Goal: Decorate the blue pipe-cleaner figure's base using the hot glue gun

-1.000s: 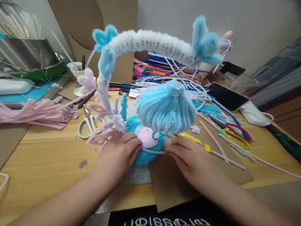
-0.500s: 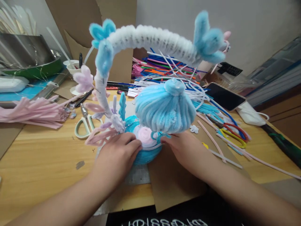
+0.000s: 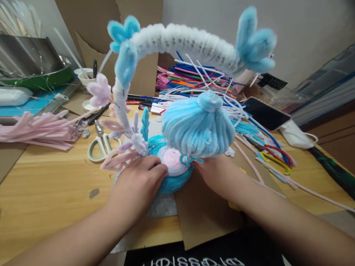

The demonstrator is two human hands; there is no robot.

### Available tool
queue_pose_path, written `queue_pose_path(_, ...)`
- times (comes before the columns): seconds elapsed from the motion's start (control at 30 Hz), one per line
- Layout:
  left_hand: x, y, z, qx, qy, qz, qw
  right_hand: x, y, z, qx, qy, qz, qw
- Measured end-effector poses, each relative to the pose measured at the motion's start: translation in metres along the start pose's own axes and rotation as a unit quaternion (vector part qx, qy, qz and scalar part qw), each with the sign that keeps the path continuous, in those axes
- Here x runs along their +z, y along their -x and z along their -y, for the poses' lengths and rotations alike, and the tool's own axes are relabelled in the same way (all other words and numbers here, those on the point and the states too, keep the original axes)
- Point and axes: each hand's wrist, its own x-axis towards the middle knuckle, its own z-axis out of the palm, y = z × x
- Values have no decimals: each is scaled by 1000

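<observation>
A pipe-cleaner craft stands in front of me, with a round blue base (image 3: 177, 183) and a pink spiral (image 3: 172, 159) on top. My left hand (image 3: 141, 177) grips the base's left side, fingers curled at the rim. At the right side, my right hand (image 3: 215, 171) holds the base's edge; the blue shell-shaped piece (image 3: 198, 127) above hides most of its fingers. A white fuzzy arch (image 3: 183, 38) rises from the left and curves over, bearing a blue bow (image 3: 124, 33) and a blue tail-like end (image 3: 255, 46). Pink and lilac petals (image 3: 122, 155) cluster beside my left hand.
White-handled scissors (image 3: 97, 149) lie left, near a bundle of pink pipe cleaners (image 3: 36, 129). Many coloured pipe cleaners (image 3: 191, 75) are heaped behind. To the right are a phone (image 3: 266, 112) and red-and-yellow-handled pliers (image 3: 277, 157). Brown cardboard (image 3: 205, 218) lies under my right arm.
The arch and shell-shaped piece have shifted slightly right, and the arch sits a little higher in view. My right hand has moved slightly right; both hands stay at the base.
</observation>
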Motion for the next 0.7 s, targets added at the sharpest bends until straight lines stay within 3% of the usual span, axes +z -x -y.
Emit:
queue_pose_path(0.17,1,1,0,1,0,-5,1000,-3,-3,4,39,4,-5,999)
queue_pose_path(0.7,2,3,-2,-1,-15,-10,1000,-3,-7,3,59,35,-5,998)
